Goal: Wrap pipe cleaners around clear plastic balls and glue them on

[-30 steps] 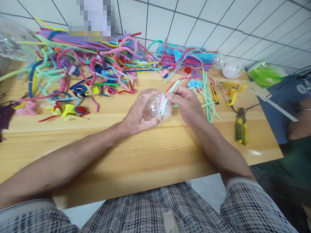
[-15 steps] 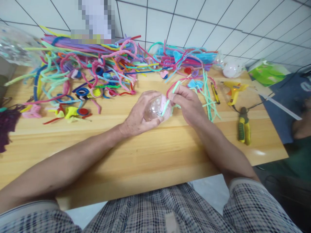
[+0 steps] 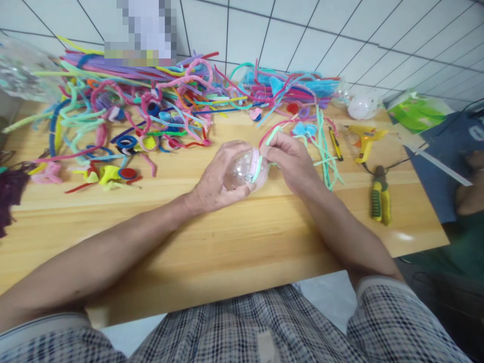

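A clear plastic ball (image 3: pixel 242 170) with a pale lilac band around it is gripped in my left hand (image 3: pixel 215 179), fingers over its top and thumb below. On the ball's right side, a mint-green pipe cleaner (image 3: pixel 258 169) lies along the band. My right hand (image 3: pixel 289 159) pinches this pipe cleaner between thumb and fingertips, close beside the ball. One end of it pokes up above the right fingers. Part of the ball's far right side is hidden by the strand and fingers.
A heap of colourful pipe cleaners (image 3: pixel 143 96) fills the table's back. At the right lie mint-green strands (image 3: pixel 325 151), a yellow cutter (image 3: pixel 335 143), a yellow glue gun (image 3: pixel 363 141) and yellow-green pliers (image 3: pixel 379 196). Another person's arm (image 3: pixel 471 191) shows at the right edge.
The mint-green pipe cleaner now lies closer along the lilac band, where it stood off at a slant before. My right hand has shifted very slightly; the left keeps its grip.
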`<state>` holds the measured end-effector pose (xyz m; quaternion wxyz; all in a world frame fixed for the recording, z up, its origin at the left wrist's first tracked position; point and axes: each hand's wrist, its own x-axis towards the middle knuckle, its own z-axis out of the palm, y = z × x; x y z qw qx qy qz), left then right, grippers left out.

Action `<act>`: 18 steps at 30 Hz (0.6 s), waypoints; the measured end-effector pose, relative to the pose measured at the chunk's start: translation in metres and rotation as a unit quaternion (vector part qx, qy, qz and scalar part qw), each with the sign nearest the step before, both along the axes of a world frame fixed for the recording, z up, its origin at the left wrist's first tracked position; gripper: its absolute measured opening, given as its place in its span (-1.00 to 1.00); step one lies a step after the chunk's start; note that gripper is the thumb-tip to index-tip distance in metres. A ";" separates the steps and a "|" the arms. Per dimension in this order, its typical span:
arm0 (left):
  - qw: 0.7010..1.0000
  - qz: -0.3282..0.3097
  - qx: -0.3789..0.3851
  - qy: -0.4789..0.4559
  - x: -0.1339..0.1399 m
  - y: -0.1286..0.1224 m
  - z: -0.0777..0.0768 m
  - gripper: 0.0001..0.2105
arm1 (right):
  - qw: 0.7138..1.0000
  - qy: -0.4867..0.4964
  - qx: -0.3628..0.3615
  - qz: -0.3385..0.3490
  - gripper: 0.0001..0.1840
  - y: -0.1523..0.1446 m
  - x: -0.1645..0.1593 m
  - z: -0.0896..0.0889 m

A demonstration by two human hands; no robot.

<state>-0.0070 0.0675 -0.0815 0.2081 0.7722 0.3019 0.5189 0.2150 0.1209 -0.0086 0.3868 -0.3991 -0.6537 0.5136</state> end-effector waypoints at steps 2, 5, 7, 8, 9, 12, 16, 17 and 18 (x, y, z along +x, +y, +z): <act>1.000 -0.003 0.014 0.008 0.000 -0.001 0.001 -0.24 | 1.000 0.008 -0.009 0.005 -0.67 0.000 -0.001 -0.001; 0.999 0.001 0.026 0.022 0.001 -0.002 0.002 -0.23 | 1.000 0.011 -0.022 0.008 -0.68 0.000 -0.002 -0.001; 0.999 0.005 0.032 0.021 0.001 -0.002 0.002 -0.22 | 0.999 0.018 -0.027 0.009 -0.69 0.000 -0.003 -0.001; 0.999 0.006 0.036 0.019 0.001 -0.003 0.002 -0.22 | 0.999 0.024 -0.032 0.012 -0.71 0.000 -0.004 -0.002; 0.999 0.008 0.038 0.018 0.001 -0.003 0.002 -0.22 | 0.998 0.033 -0.041 0.017 -0.73 -0.001 -0.005 -0.003; 0.999 0.015 0.035 0.021 0.000 -0.003 0.002 -0.23 | 0.993 0.061 -0.091 0.031 -0.74 -0.003 -0.010 -0.009; 0.999 -0.006 0.024 0.026 -0.004 -0.001 0.003 -0.23 | 0.982 0.093 -0.164 0.027 -0.65 -0.005 -0.016 -0.018; 0.999 -0.012 0.021 0.026 -0.005 0.000 0.003 -0.23 | 0.979 0.099 -0.178 0.027 -0.64 -0.004 -0.016 -0.020; 0.999 -0.016 0.019 0.027 -0.006 0.001 0.002 -0.23 | 0.976 0.103 -0.189 0.029 -0.64 -0.004 -0.017 -0.022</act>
